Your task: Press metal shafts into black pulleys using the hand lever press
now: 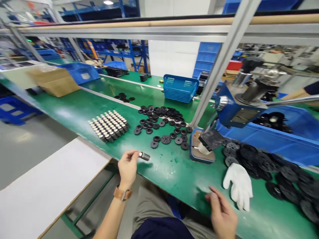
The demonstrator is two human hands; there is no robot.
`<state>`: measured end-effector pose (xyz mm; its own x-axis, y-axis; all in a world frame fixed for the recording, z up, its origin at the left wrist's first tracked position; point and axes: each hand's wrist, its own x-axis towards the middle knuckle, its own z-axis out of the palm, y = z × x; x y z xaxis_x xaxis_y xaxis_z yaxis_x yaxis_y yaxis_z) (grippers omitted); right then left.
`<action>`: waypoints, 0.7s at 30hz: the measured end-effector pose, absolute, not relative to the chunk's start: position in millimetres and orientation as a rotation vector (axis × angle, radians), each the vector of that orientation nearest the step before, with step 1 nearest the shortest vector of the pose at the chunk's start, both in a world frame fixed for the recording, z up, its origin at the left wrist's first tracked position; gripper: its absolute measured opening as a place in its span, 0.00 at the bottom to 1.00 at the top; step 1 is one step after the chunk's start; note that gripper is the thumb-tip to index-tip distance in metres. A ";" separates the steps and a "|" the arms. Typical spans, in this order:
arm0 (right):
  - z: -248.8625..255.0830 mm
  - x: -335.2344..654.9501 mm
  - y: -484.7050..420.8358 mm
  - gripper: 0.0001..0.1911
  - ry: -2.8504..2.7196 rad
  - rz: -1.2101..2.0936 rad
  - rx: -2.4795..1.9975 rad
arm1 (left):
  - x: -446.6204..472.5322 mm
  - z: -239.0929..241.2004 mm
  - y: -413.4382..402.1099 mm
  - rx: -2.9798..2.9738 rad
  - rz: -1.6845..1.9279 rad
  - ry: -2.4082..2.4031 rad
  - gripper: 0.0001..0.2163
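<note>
My left hand [128,167] pinches a small black cylinder with pale ends [145,156] between thumb and fingertips, just above the table's front edge. A block of similar cylinders [108,125], white tips upward, stands in close rows beyond it to the left. My right hand [221,210] hovers by the front edge on the right, loosely curved, its index finger stretched out and nothing visible in it. Beside it lies a white glove [238,186]. Black round discs [165,139] are scattered across the middle, and a blue hand press [239,103] stands behind my right hand.
Larger black discs [264,159] are heaped at the right, before a blue bin [286,136]. A teal basket [179,88] sits at the back, below a metal frame post [219,66]. On the left are a cardboard box [56,81] and a white board [54,182].
</note>
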<state>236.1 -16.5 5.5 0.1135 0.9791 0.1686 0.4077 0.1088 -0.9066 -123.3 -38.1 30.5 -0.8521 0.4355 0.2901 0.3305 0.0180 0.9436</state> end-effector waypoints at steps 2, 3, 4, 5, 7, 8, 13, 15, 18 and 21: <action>14.7 208.7 -17.1 0.22 -1.695 0.865 -1.202 | -74.8 36.1 -29.7 0.928 1.880 1.980 0.12; 19.5 195.3 -16.5 0.25 -1.774 0.876 -1.102 | -51.8 39.7 -26.4 0.972 1.819 1.871 0.11; 23.7 183.6 -15.4 0.29 -1.854 0.876 -1.033 | -30.8 43.5 -23.8 0.983 1.758 1.728 0.11; 26.8 174.4 -14.0 0.32 -1.914 0.852 -1.004 | -12.1 46.9 -21.8 0.983 1.712 1.611 0.10; 29.0 164.8 -12.0 0.35 -1.980 0.776 -1.023 | 18.0 51.4 -19.3 0.934 1.644 1.466 0.11; 28.3 163.8 -11.7 0.36 -1.989 0.729 -1.048 | 29.9 51.9 -19.0 0.888 1.632 1.425 0.12; 30.3 173.3 -12.3 0.38 -2.034 0.601 -1.089 | 69.8 43.6 -25.5 0.619 1.512 1.119 0.22; 46.3 178.5 -10.5 0.39 -2.131 0.569 -1.093 | 75.5 41.9 -27.6 0.500 1.450 1.002 0.23; 89.4 194.6 -6.7 0.36 -2.195 0.559 -1.049 | 69.5 44.1 -24.2 0.383 1.519 0.949 0.22; 134.5 227.6 -8.8 0.23 -1.931 0.499 -0.934 | 53.8 43.1 -16.0 0.440 1.543 1.028 0.22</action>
